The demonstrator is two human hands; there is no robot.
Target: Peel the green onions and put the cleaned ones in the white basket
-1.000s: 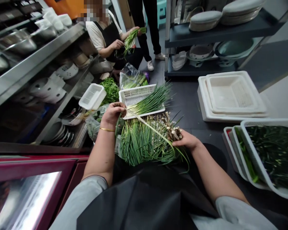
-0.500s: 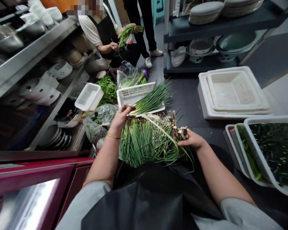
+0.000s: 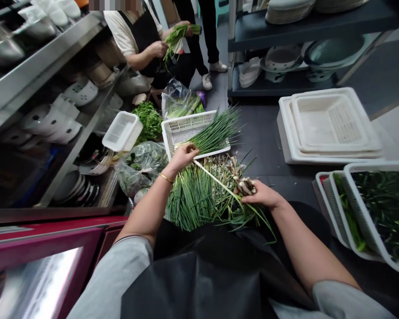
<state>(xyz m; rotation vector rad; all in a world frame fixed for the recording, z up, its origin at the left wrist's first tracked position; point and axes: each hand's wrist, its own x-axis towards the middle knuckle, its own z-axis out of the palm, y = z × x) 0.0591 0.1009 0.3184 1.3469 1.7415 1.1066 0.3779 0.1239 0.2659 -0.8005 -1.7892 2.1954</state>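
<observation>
My left hand is closed on the pale end of a spring onion, by the near rim of a white perforated basket. That stalk slants down to my right hand, whose fingers are closed round its green part and a clump of brownish, dirty root ends. Under both hands lies a thick spread of green spring onions, with dry husks and tangled leaves on its right side. A neat bunch of slim spring onions rests in the basket, tips over its right edge.
Ahead, a seated person holds green stalks. Leafy greens and plastic bags lie left of the basket. Stacked white trays and baskets of green vegetables stand right. Shelves of dishes line the left side.
My left hand has moved right and slightly up, onto the stalk's pale end. The stalk now stretches straight between my hands. My right hand has shifted slightly left.
</observation>
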